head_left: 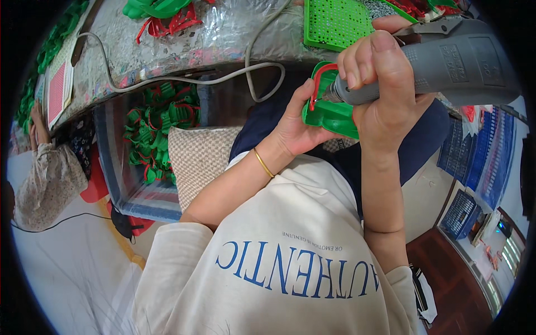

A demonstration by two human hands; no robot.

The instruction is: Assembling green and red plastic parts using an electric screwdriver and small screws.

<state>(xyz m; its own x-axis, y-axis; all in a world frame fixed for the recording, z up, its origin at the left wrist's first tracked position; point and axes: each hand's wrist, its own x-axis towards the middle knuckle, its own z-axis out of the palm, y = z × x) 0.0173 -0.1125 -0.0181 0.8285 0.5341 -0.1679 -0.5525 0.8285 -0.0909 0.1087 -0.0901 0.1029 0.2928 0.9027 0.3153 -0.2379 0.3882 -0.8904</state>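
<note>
My left hand [296,125] is closed round a green plastic piece [335,116] in front of my lap, its thumb by the upper left edge. A red curved strip [319,79] lies along that edge of the piece. My right hand [388,95] wraps round a grey electric screwdriver [463,64], held almost level, with its body reaching to the upper right. The screwdriver's metal nose points left into the green piece near the red strip. Whether its tip touches a screw is too small to tell.
Ahead is a plastic-covered table [218,39] with a grey cable [223,81] hanging over its edge. A green perforated tray [338,25] sits there beside small metal parts. Left of my lap, a blue-edged bin [117,162] holds green-and-red pieces. Another person [47,178] is at far left.
</note>
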